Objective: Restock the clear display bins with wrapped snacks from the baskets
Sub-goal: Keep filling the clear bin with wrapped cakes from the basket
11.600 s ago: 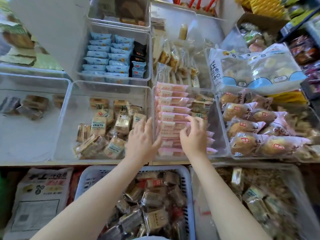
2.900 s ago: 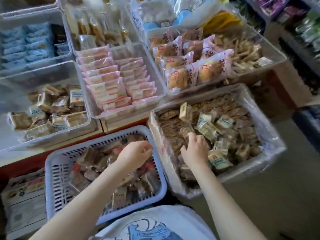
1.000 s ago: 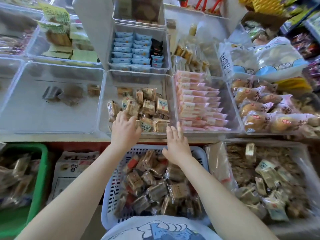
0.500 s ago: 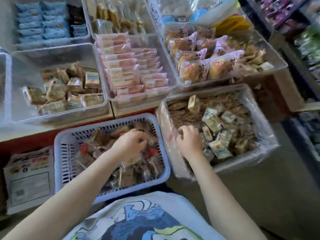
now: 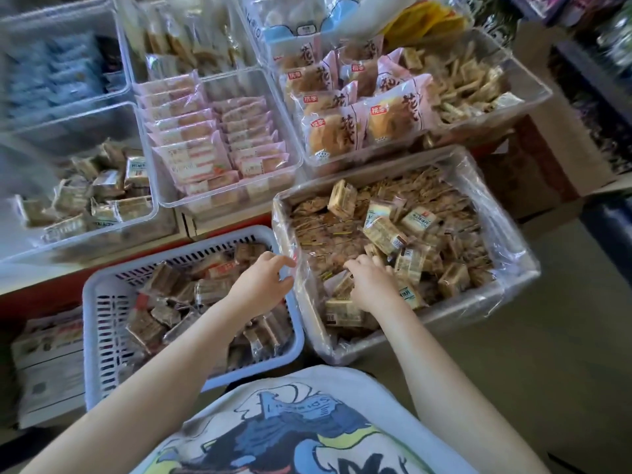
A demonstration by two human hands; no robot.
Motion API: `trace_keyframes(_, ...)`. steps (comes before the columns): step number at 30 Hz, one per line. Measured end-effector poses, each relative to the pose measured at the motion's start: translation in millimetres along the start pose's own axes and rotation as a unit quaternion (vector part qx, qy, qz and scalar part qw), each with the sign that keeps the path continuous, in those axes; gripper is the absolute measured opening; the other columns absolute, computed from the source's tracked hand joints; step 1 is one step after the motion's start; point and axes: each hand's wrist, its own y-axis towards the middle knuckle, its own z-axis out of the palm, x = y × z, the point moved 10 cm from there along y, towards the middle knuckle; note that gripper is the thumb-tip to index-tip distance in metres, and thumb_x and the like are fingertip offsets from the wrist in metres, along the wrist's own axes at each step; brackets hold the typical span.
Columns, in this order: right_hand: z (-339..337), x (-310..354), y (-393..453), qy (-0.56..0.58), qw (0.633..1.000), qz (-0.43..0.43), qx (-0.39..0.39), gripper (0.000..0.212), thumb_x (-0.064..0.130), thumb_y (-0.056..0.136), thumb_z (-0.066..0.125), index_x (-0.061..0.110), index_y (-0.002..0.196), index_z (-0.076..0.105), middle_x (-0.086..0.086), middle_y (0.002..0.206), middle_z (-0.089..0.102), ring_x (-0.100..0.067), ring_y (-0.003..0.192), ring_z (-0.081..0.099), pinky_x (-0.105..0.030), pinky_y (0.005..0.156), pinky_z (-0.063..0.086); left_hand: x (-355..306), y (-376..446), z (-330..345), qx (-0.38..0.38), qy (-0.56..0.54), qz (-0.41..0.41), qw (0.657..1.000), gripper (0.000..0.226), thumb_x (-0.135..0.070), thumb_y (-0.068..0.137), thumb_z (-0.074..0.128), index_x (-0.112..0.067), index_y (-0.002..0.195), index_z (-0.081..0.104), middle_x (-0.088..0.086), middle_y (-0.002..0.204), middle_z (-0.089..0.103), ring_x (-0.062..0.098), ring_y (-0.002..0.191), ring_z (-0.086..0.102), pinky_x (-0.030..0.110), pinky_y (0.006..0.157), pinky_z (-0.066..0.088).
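Observation:
My right hand [image 5: 372, 283] is down inside the plastic-lined basket [image 5: 513, 268] on the right. Its fingers are curled among small tan wrapped snacks [image 5: 384, 234], and the grip is hidden. My left hand [image 5: 263, 285] hovers over the right edge of the white slotted basket [image 5: 102, 302], which holds brown wrapped snacks [image 5: 160, 302]. Its fingers are apart and reach the lined basket's plastic liner [image 5: 297, 268], with nothing in them. Above the baskets, a clear bin [image 5: 150, 186] holds a loose pile of similar tan packets [image 5: 102, 193].
A clear bin of pink wrapped bars [image 5: 212, 145] stands beside a bin of bagged buns [image 5: 359, 118]. A bin of stick snacks [image 5: 472, 80] is at the far right. Blue packets [image 5: 61, 73] are blurred at the back left. Printed bags [image 5: 48, 357] lie on the floor to the left.
My left hand has moved right, from inside the white basket to the edge of the lined basket. My right hand stays in the lined basket, a little deeper among the packets.

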Motion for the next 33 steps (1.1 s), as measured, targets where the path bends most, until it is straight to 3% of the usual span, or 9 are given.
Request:
trace_keyframes(4,-2,3,-4,-0.044,0.999,-0.014,0.026,0.07,-0.004,0.085,0.054,0.021,0.148,0.036,-0.007,0.151,0.033,-0.031,0.145,0.024,-0.052,0.118,0.025,-2,2,-3,-0.013,-0.009,0.002,1.0,0.031,-0.038,0.098,0.053,-0.034,0.128,0.053,-0.004,0.13,0.046,0.016,0.087,0.067,0.041,0.076,0.059)
trace_keyframes(7,-12,9,-4,-0.061,0.998,-0.011,0.012,0.048,-0.005,0.087,0.051,0.014,0.131,0.049,-0.01,0.143,0.038,-0.03,0.142,0.03,-0.048,0.114,0.031,0,-2,-7,-0.021,-0.023,0.016,0.999,0.029,-0.037,0.097,0.054,-0.034,0.125,0.055,-0.005,0.127,0.048,0.014,0.086,0.066,0.037,0.078,0.058)
trace_keyframes(12,-45,22,-11,-0.02,0.997,0.015,-0.069,0.032,-0.003,0.087,0.054,0.016,0.112,0.048,-0.004,0.123,0.052,-0.026,0.12,0.046,-0.041,0.09,0.047,22,-7,-26,-0.02,-0.045,0.021,0.999,0.03,-0.039,0.096,0.056,-0.035,0.125,0.058,-0.007,0.124,0.049,0.01,0.092,0.062,0.029,0.078,0.055)
trace_keyframes(17,-98,91,-26,0.054,0.975,-0.061,-0.206,0.03,0.007,0.085,0.062,0.024,0.094,0.04,0.008,0.092,0.051,-0.023,0.093,0.044,-0.036,0.067,0.036,47,-18,-66,-0.062,-0.122,0.044,0.99,0.054,-0.049,0.093,0.059,-0.032,0.142,0.045,-0.009,0.133,0.049,0.006,0.097,0.061,0.027,0.082,0.054)
trace_keyframes(23,-107,257,-28,0.151,0.932,-0.249,-0.215,0.035,0.003,0.079,0.07,0.023,0.103,0.052,0.008,0.098,0.056,-0.019,0.095,0.044,-0.035,0.078,0.037,123,-44,-117,-0.07,-0.472,-0.023,0.878,0.054,-0.061,0.074,0.073,-0.041,0.122,0.059,-0.002,0.107,0.07,0.019,0.093,0.071,0.04,0.085,0.058)
trace_keyframes(26,-92,327,-21,0.17,0.927,-0.283,-0.178,0.044,-0.001,0.078,0.067,0.023,0.112,0.053,0.011,0.106,0.054,-0.015,0.102,0.045,-0.03,0.081,0.038,182,-66,-151,-0.13,-0.515,-0.044,0.846,0.028,-0.036,0.086,0.075,-0.028,0.111,0.066,0.005,0.099,0.073,0.016,0.084,0.072,0.031,0.07,0.059)
trace_keyframes(28,-79,368,-11,0.172,0.927,-0.3,-0.143,0.053,0.002,0.082,0.068,0.022,0.128,0.051,0.004,0.125,0.053,-0.018,0.119,0.045,-0.032,0.096,0.042,229,-83,-175,-0.193,-0.519,-0.068,0.83,0.025,-0.028,0.086,0.076,-0.024,0.109,0.067,0.003,0.093,0.07,0.005,0.072,0.067,0.023,0.062,0.055)
trace_keyframes(31,-59,415,11,0.124,0.94,-0.303,-0.099,0.062,0.01,0.092,0.063,0.02,0.147,0.038,0.0,0.149,0.04,-0.017,0.141,0.033,-0.034,0.116,0.032,298,-99,-198,-0.259,-0.527,-0.109,0.802,0.026,-0.027,0.077,0.081,-0.029,0.099,0.068,0.006,0.095,0.07,0.014,0.076,0.07,0.042,0.077,0.061)
trace_keyframes(33,-51,438,22,0.108,0.946,-0.296,-0.08,0.061,0.015,0.096,0.06,0.024,0.15,0.033,0.003,0.154,0.035,-0.017,0.144,0.03,-0.036,0.116,0.033,327,-104,-210,-0.276,-0.543,-0.109,0.786,0.026,-0.017,0.081,0.081,-0.021,0.102,0.067,0.012,0.097,0.07,0.015,0.078,0.071,0.038,0.079,0.061)
